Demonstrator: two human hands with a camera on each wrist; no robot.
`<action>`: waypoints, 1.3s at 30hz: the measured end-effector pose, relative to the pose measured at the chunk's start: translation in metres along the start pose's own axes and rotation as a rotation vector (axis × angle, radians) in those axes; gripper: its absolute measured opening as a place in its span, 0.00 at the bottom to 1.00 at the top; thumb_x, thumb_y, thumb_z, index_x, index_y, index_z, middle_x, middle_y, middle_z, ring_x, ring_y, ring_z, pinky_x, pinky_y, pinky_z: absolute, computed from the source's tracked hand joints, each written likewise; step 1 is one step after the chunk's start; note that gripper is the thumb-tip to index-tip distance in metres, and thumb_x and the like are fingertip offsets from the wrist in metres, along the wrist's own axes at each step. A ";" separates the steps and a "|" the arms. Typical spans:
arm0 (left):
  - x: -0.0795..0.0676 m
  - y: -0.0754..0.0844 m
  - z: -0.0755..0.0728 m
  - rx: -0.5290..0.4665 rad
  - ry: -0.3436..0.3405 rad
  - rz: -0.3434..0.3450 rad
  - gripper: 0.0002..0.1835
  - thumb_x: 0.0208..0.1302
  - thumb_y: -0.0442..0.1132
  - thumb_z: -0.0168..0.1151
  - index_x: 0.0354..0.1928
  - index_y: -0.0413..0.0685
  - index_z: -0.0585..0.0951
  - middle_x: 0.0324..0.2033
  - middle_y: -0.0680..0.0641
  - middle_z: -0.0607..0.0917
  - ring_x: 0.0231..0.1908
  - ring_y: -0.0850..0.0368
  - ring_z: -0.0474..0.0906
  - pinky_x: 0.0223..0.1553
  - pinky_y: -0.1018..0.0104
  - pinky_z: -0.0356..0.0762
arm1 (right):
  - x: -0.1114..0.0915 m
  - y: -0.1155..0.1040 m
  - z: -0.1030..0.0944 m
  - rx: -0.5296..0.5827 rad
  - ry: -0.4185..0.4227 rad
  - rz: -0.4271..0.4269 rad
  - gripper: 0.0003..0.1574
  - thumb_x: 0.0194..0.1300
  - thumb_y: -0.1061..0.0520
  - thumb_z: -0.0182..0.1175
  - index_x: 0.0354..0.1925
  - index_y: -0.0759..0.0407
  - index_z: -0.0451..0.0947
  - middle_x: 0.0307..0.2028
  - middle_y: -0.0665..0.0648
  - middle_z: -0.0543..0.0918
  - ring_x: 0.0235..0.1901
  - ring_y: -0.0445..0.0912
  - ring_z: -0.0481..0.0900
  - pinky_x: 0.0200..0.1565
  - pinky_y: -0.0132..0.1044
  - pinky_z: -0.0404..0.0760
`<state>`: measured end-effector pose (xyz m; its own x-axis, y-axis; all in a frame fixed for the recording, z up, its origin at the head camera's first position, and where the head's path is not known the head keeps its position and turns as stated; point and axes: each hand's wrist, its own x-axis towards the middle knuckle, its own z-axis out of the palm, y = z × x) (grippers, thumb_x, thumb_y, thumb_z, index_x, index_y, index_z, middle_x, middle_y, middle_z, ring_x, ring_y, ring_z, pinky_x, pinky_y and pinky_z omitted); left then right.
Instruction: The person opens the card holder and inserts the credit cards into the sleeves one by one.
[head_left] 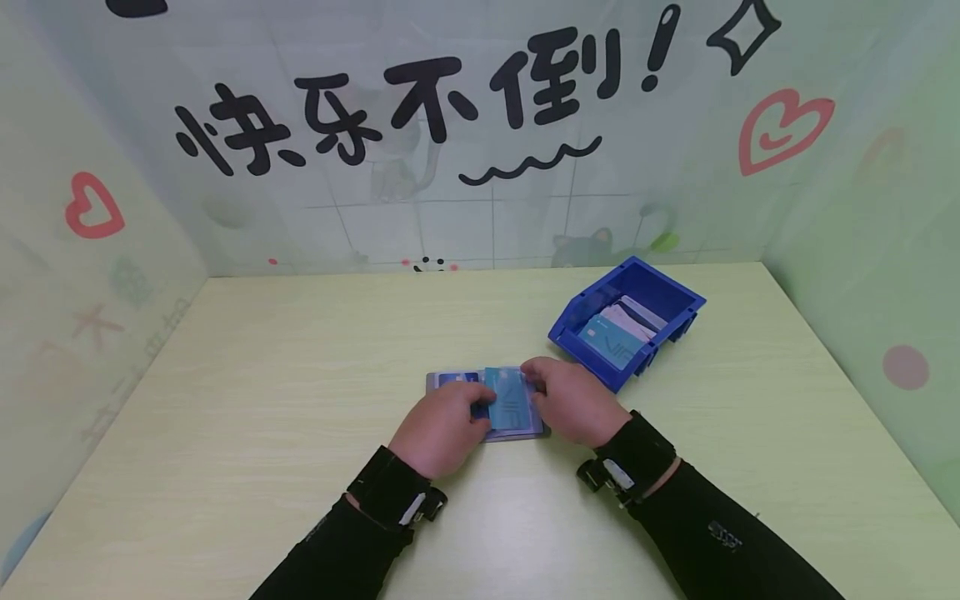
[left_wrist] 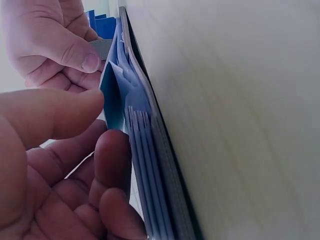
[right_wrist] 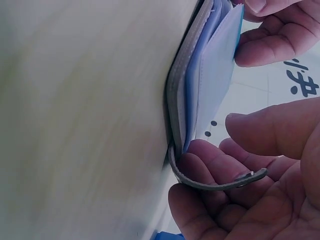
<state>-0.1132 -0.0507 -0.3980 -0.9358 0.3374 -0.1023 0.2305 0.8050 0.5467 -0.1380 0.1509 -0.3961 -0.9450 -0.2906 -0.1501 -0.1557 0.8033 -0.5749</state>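
A card holder (head_left: 531, 432) with a grey cover lies open on the table, its clear sleeves stacked in the left wrist view. A teal card (head_left: 508, 400) lies over the right-hand sleeves. My left hand (head_left: 442, 425) pinches that card's left edge between thumb and fingers. At the holder's right edge is my right hand (head_left: 577, 400), fingers touching the sleeves' side and thumb apart from them. The holder's grey strap (right_wrist: 220, 186) with a snap curves across the right fingers. How far the card sits inside a sleeve is hidden.
A blue bin (head_left: 637, 283) stands behind and right of my right hand, holding several cards (head_left: 611, 337). The pale wooden table (head_left: 300, 358) is bounded by a printed backdrop (head_left: 450, 225) behind and on both sides.
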 end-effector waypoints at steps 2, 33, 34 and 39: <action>0.000 0.000 0.000 0.006 -0.001 0.007 0.18 0.72 0.39 0.67 0.61 0.45 0.85 0.60 0.45 0.87 0.58 0.51 0.82 0.64 0.49 0.80 | -0.001 -0.001 -0.001 0.003 -0.003 -0.001 0.25 0.78 0.61 0.56 0.70 0.64 0.75 0.66 0.60 0.82 0.67 0.54 0.80 0.67 0.53 0.79; -0.005 0.000 0.000 0.018 -0.027 0.061 0.22 0.73 0.42 0.67 0.65 0.40 0.83 0.62 0.41 0.84 0.68 0.45 0.78 0.70 0.48 0.76 | 0.007 0.008 0.002 0.440 0.057 0.103 0.21 0.74 0.64 0.60 0.62 0.66 0.77 0.56 0.63 0.85 0.55 0.53 0.82 0.61 0.48 0.83; -0.005 0.000 0.000 0.018 -0.025 0.065 0.23 0.73 0.43 0.67 0.65 0.40 0.83 0.62 0.41 0.84 0.68 0.45 0.78 0.70 0.48 0.76 | 0.008 0.008 0.003 0.453 0.059 0.103 0.21 0.74 0.65 0.60 0.62 0.66 0.77 0.56 0.63 0.85 0.55 0.53 0.82 0.61 0.48 0.83; -0.005 0.000 0.002 0.012 -0.042 0.052 0.25 0.73 0.45 0.67 0.66 0.40 0.82 0.65 0.39 0.81 0.68 0.43 0.77 0.70 0.47 0.75 | 0.008 0.008 0.004 0.492 0.049 0.118 0.21 0.74 0.65 0.61 0.63 0.67 0.76 0.55 0.63 0.84 0.55 0.54 0.82 0.61 0.47 0.83</action>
<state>-0.1081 -0.0516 -0.3990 -0.9107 0.3985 -0.1089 0.2816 0.7918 0.5420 -0.1452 0.1529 -0.4054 -0.9621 -0.1790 -0.2058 0.0956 0.4853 -0.8691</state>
